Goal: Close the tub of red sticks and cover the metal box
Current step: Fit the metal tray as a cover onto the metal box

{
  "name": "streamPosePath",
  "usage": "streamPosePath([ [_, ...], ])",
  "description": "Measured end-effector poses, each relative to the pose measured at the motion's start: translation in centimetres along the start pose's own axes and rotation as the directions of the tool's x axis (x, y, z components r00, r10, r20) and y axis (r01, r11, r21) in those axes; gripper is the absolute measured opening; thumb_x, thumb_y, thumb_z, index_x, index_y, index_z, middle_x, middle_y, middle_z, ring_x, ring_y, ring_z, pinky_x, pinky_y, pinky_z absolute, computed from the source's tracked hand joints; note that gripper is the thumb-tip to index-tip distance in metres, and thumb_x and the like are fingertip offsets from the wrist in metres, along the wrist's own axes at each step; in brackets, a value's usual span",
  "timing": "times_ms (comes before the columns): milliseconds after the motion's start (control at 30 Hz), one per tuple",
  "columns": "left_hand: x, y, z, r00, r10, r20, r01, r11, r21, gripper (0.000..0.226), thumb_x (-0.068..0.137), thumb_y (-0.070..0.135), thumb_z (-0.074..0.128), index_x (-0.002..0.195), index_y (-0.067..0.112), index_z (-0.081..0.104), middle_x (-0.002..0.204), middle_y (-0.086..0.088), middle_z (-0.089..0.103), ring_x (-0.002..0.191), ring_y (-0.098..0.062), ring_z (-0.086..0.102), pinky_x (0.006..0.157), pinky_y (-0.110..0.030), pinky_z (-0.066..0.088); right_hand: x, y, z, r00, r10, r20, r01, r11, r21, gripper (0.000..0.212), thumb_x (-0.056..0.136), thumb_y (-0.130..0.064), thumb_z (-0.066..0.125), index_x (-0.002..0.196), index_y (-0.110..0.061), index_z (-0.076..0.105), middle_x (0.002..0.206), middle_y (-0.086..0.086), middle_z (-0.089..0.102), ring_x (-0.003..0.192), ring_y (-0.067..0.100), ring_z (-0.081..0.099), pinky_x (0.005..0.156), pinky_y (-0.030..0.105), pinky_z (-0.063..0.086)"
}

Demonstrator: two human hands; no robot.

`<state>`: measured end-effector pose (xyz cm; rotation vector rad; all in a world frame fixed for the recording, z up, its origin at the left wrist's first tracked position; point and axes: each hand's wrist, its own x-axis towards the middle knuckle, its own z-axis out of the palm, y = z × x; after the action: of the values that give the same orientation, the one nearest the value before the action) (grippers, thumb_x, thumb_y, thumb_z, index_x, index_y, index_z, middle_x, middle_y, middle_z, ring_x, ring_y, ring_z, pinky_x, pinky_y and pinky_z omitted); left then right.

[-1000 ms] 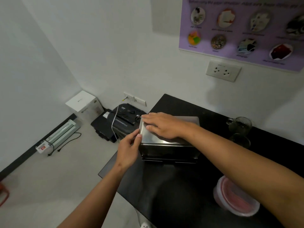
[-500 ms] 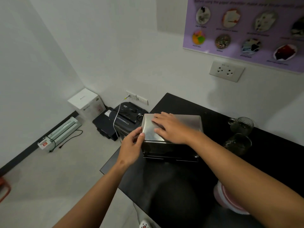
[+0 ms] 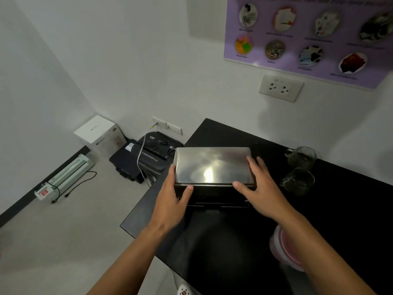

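A metal box (image 3: 214, 195) stands on the black table (image 3: 344, 209) with its shiny steel lid (image 3: 212, 166) lying flat on top. My left hand (image 3: 172, 201) rests against the box's front left corner, fingers at the lid's left edge. My right hand (image 3: 260, 188) lies at the front right corner, thumb on the lid's front edge, fingers spread along the right side. The round plastic tub of red sticks (image 3: 285, 250) sits near the table's front right with a lid on it, partly hidden behind my right forearm.
Two clear glass mugs (image 3: 302, 156) (image 3: 297, 180) stand right of the box. On the floor at left are a black paper shredder (image 3: 153, 155), a white carton (image 3: 98, 133) and a laminator (image 3: 66, 175). The table's left edge is close to the box.
My right hand slid off the top of the lid to the box's front right corner. My left hand shifted lower on the front left corner. The lid lies bare and flat.
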<state>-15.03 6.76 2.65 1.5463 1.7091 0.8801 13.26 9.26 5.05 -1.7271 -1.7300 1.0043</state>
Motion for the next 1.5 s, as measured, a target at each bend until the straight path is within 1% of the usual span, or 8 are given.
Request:
streamPosePath([
  [200, 0.7, 0.2, 0.5, 0.999, -0.008, -0.048, 0.003, 0.995, -0.096, 0.066, 0.103, 0.046, 0.062, 0.149, 0.071, 0.021, 0.117, 0.068, 0.046, 0.111, 0.036, 0.049, 0.085, 0.010, 0.038, -0.3, 0.5, 1.5, 0.983, 0.179, 0.029, -0.181, 0.956, 0.232, 0.103, 0.090, -0.059, 0.069, 0.165, -0.037, 0.002, 0.163, -0.006, 0.041, 0.146, 0.019, 0.043, 0.117, 0.037, 0.036],
  [367, 2.2, -0.2, 0.2, 0.999, -0.014, -0.052, 0.005, 0.986, -0.165, 0.070, 0.101, 0.045, 0.066, 0.158, 0.058, 0.028, 0.124, 0.062, 0.051, 0.125, 0.008, 0.063, 0.098, -0.004, 0.044, 0.6, 0.1, 1.9, 0.982, 0.186, -0.023, -0.172, 0.943, 0.287, 0.098, 0.089, -0.050, 0.075, 0.164, -0.036, 0.015, 0.152, -0.007, 0.054, 0.136, 0.018, 0.053, 0.116, 0.044, 0.043],
  [500, 5.0, 0.4, -0.2, 1.000, 0.014, -0.022, -0.018, 0.985, -0.174, 0.063, 0.095, 0.050, 0.066, 0.137, 0.082, 0.032, 0.119, 0.065, 0.050, 0.115, 0.032, 0.052, 0.090, 0.008, 0.038, 1.5, -0.3, 2.3, 0.977, 0.192, -0.093, -0.156, 0.940, 0.304, 0.091, 0.089, -0.044, 0.077, 0.162, -0.033, 0.023, 0.148, -0.005, 0.057, 0.132, 0.020, 0.058, 0.113, 0.047, 0.046],
  [567, 6.9, 0.3, -0.2, 1.000, 0.026, 0.009, -0.024, 0.985, -0.172, 0.064, 0.098, 0.042, 0.069, 0.149, 0.067, 0.037, 0.119, 0.061, 0.055, 0.114, 0.035, 0.051, 0.092, 0.008, 0.037, 2.5, -0.5, 2.4, 0.969, 0.216, -0.122, -0.169, 0.935, 0.313, 0.092, 0.089, -0.045, 0.076, 0.163, -0.031, 0.022, 0.149, -0.002, 0.057, 0.133, 0.023, 0.058, 0.113, 0.047, 0.047],
  [800, 15.1, 1.8, -0.1, 0.991, 0.039, 0.128, -0.023, 0.992, -0.120, 0.076, 0.098, 0.037, 0.073, 0.164, 0.026, 0.037, 0.151, 0.003, 0.062, 0.136, -0.016, 0.061, 0.119, -0.043, 0.046, 6.9, -1.0, 2.5, 0.929, 0.306, -0.209, -0.208, 0.897, 0.389, 0.094, 0.087, -0.052, 0.073, 0.162, -0.029, 0.021, 0.156, -0.001, 0.050, 0.139, 0.025, 0.053, 0.114, 0.048, 0.045],
  [1000, 20.6, 3.8, 0.7, 0.985, 0.069, 0.157, -0.045, 0.987, -0.156, 0.060, 0.098, 0.022, 0.075, 0.154, 0.023, 0.052, 0.127, 0.005, 0.071, 0.112, -0.009, 0.068, 0.107, -0.026, 0.049, 11.3, -1.6, 1.7, 0.904, 0.335, -0.265, -0.209, 0.888, 0.410, 0.096, 0.088, -0.050, 0.071, 0.164, -0.024, 0.019, 0.159, 0.001, 0.047, 0.141, 0.025, 0.051, 0.115, 0.041, 0.043],
  [1167, 24.0, 4.8, 1.1, 0.972, 0.157, 0.174, -0.135, 0.982, -0.134, 0.041, 0.095, 0.018, 0.075, 0.134, 0.024, 0.063, 0.106, 0.006, 0.075, 0.076, 0.005, 0.065, 0.079, -0.015, 0.052, 13.6, -1.9, 1.0, 0.887, 0.296, -0.354, -0.144, 0.906, 0.398, 0.085, 0.089, -0.040, 0.074, 0.159, -0.020, 0.031, 0.139, -0.006, 0.060, 0.122, 0.014, 0.061, 0.090, 0.018, 0.041],
  [1500, 27.4, 5.4, 1.9, 0.961, 0.192, 0.198, -0.160, 0.973, -0.168, 0.046, 0.096, 0.016, 0.073, 0.135, 0.034, 0.057, 0.102, 0.024, 0.071, 0.073, 0.017, 0.069, 0.065, 0.000, 0.049, 16.5, -2.1, 0.4, 0.871, 0.339, -0.356, -0.196, 0.903, 0.382, 0.102, 0.093, -0.045, 0.071, 0.166, -0.013, 0.008, 0.165, 0.011, 0.037, 0.149, 0.030, 0.040, 0.121, 0.040, 0.034],
])
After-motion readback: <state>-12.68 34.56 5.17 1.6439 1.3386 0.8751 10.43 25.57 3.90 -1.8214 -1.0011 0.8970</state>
